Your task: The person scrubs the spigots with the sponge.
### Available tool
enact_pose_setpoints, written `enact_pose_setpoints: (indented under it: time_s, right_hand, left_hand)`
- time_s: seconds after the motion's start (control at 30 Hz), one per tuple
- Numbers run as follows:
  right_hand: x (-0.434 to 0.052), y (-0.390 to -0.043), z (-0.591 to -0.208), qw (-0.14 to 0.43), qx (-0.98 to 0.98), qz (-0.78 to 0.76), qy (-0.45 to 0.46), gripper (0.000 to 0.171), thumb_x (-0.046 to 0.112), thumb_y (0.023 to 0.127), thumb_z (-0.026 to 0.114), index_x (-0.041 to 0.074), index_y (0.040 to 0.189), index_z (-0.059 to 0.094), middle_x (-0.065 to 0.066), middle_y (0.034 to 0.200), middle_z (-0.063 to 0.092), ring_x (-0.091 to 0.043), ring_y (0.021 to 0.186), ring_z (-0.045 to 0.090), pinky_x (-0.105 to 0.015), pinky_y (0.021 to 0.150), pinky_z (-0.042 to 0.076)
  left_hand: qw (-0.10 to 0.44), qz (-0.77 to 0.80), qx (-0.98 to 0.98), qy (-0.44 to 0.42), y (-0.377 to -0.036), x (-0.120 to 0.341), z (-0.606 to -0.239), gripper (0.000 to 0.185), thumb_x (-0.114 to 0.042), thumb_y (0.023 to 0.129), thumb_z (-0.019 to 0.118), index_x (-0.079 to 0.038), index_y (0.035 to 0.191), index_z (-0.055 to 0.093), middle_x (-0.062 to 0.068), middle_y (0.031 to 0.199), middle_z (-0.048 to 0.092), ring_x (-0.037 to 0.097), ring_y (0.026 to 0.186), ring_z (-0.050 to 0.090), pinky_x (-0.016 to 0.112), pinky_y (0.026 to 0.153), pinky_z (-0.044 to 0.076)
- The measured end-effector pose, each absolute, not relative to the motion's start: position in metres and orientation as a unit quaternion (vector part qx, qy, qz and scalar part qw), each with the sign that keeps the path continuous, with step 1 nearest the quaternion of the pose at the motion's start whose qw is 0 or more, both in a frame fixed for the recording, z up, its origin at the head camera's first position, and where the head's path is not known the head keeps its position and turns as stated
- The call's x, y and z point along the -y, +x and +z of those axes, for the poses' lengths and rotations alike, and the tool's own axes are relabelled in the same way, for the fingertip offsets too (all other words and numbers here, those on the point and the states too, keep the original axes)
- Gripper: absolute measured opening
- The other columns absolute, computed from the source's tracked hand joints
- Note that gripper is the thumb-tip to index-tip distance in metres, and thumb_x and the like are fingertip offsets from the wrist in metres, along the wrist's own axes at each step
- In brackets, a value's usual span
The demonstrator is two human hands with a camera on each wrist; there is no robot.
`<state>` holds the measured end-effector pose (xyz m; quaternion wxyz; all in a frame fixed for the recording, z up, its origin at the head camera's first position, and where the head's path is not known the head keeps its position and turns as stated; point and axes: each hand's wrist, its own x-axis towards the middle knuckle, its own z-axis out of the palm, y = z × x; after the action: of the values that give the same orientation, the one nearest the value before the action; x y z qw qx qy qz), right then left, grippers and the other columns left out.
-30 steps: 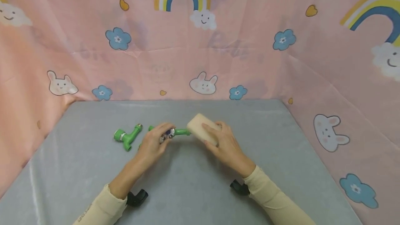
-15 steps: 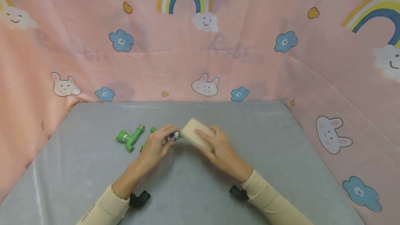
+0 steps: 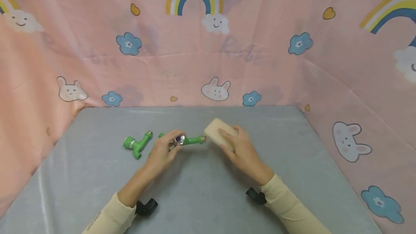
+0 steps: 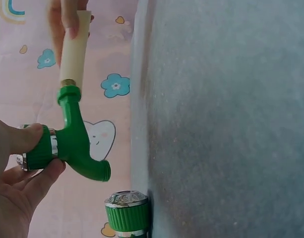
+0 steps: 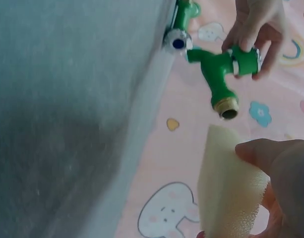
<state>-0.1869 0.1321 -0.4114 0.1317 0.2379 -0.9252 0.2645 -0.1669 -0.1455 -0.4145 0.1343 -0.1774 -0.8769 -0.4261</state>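
My left hand [image 3: 164, 151] grips a green tap [image 3: 194, 140] by its ribbed, chrome-banded knob, fingers and thumb around it. Held above the table, the tap points its brass threaded end toward the right hand; its curved spout [image 4: 99, 168] shows in the left wrist view. A cream sponge block [image 3: 219, 131] is pinched between thumb and fingers of my right hand [image 3: 243, 151]. In the right wrist view, a small gap separates the sponge's near end [image 5: 221, 136] from the brass thread [image 5: 226, 108]. Part of the knob is hidden by the left fingers.
Another green tap [image 3: 138, 145] lies on the grey table [image 3: 201, 198], left of the left hand. Green parts [image 3: 161, 135] show behind that hand, mostly hidden. Black curved pieces [image 3: 147, 207] sit by both sleeves. A pink patterned cloth [image 3: 182, 68] encloses the back and sides.
The sponge moved left over the tap's threaded end, covering it half a second ago, then drew back right, baring the brass thread. The left hand kept its grip. The whole head view shifted slightly.
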Motion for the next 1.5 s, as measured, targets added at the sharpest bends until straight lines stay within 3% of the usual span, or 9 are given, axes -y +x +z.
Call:
enact_pose_setpoints:
  time_s: [0.2,0.37,0.7,0.93,1.07,1.2,1.37,1.5]
  right_hand:
    - [-0.132,-0.183,-0.407,0.143,0.905,0.300,0.265,0.055,0.020,0.097,0.068,0.018,0.150,0.051,-0.030,0.141,0.046,-0.047,0.123,0.049,-0.063,0.093,0.050]
    - [-0.123,-0.177,-0.405,0.126,0.895,0.302,0.302,0.053,0.019,0.096,0.071,0.023,0.146,0.055,-0.028,0.145,0.043,-0.046,0.130,0.043,-0.065,0.098,0.050]
    - [-0.126,-0.187,-0.405,0.171,0.907,0.268,0.275,0.055,0.013,0.088,0.079,0.022,0.140,0.062,-0.028,0.142,0.046,-0.047,0.123,0.046,-0.060,0.094,0.054]
    - [-0.131,-0.186,-0.401,0.178,0.904,0.294,0.253,0.055,0.016,0.090,0.077,0.022,0.142,0.060,-0.028,0.142,0.046,-0.048,0.123,0.047,-0.061,0.090,0.055]
    - [-0.129,-0.183,-0.400,0.176,0.878,0.335,0.293,0.055,0.017,0.092,0.074,0.020,0.144,0.058,-0.027,0.143,0.045,-0.047,0.126,0.048,-0.062,0.094,0.052]
    - [-0.125,-0.180,-0.402,0.163,0.864,0.344,0.331,0.054,0.017,0.093,0.074,0.020,0.144,0.058,-0.026,0.145,0.044,-0.044,0.131,0.046,-0.062,0.101,0.049]
    - [-0.123,-0.178,-0.403,0.148,0.872,0.340,0.319,0.055,0.016,0.092,0.076,0.022,0.144,0.058,-0.024,0.146,0.043,-0.042,0.132,0.044,-0.057,0.099,0.052]
    - [-0.125,-0.180,-0.402,0.146,0.875,0.341,0.311,0.055,0.015,0.091,0.076,0.021,0.143,0.059,-0.027,0.145,0.043,-0.044,0.130,0.046,-0.059,0.098,0.052]
  left_hand:
    - [0.100,-0.471,0.864,-0.150,-0.167,0.146,-0.415,0.044,0.005,0.089,0.071,-0.004,0.132,0.063,0.019,0.132,0.065,0.035,0.112,0.068,0.035,0.093,0.062]
    - [0.075,-0.503,0.851,-0.130,-0.168,0.145,-0.414,0.043,0.001,0.091,0.071,-0.003,0.133,0.062,0.021,0.128,0.067,0.040,0.117,0.067,0.036,0.093,0.061]
    - [0.074,-0.505,0.851,-0.125,-0.172,0.145,-0.411,0.041,-0.004,0.093,0.071,-0.004,0.133,0.063,0.021,0.127,0.068,0.041,0.114,0.069,0.039,0.090,0.063]
    - [0.036,-0.534,0.839,-0.102,-0.173,0.151,-0.414,0.042,-0.002,0.096,0.066,-0.002,0.137,0.059,0.027,0.142,0.056,0.046,0.121,0.064,0.038,0.091,0.063]
    - [-0.003,-0.581,0.809,-0.087,-0.173,0.154,-0.414,0.041,-0.002,0.100,0.059,-0.001,0.140,0.055,0.030,0.150,0.047,0.044,0.122,0.063,0.040,0.096,0.061]
    - [-0.034,-0.634,0.768,-0.085,-0.173,0.155,-0.413,0.042,0.001,0.100,0.054,0.006,0.141,0.050,0.033,0.147,0.049,0.033,0.110,0.071,0.046,0.099,0.058]
    - [-0.062,-0.669,0.735,-0.084,-0.173,0.154,-0.412,0.044,0.005,0.100,0.051,0.012,0.143,0.045,0.035,0.140,0.052,0.009,0.099,0.070,0.048,0.099,0.058]
    - [-0.065,-0.667,0.738,-0.080,-0.174,0.154,-0.411,0.043,0.005,0.100,0.051,0.011,0.142,0.046,0.034,0.138,0.052,0.005,0.096,0.070,0.046,0.098,0.059]
